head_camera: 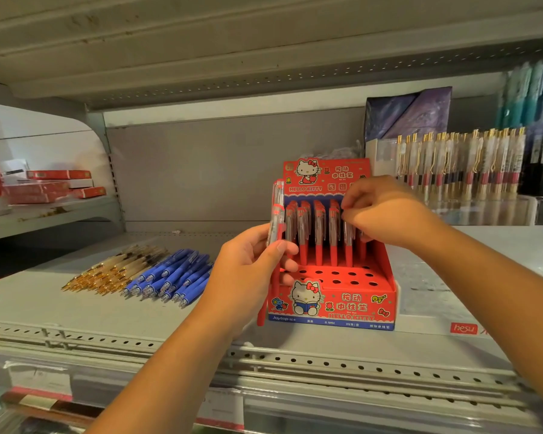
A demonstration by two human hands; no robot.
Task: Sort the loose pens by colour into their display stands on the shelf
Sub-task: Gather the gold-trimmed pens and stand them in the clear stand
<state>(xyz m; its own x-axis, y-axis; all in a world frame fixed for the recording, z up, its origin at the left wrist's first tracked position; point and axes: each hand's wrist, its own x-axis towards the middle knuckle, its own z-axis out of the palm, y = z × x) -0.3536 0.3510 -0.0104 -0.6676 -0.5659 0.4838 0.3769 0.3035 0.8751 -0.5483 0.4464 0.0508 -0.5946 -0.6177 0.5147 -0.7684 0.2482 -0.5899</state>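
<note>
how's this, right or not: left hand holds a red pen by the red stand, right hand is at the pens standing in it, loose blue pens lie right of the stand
One slip: in the head view the loose blue pens lie left of the red stand, not right. The left hand does hold a red pen, and the right hand is at the standing pens.

A grey metal shelf (76, 311) spans the view, its front edge a perforated rail (295, 361) with a clear price-label strip (38, 379) below. Behind it stands a plain grey back panel (201, 170), and overhead is the ribbed underside of the upper shelf (232, 42). Past a slotted upright (113, 183) at the left edge, a neighbouring shelf (60, 211) carries flat red boxes (57, 175). The light is soft and even.
</note>
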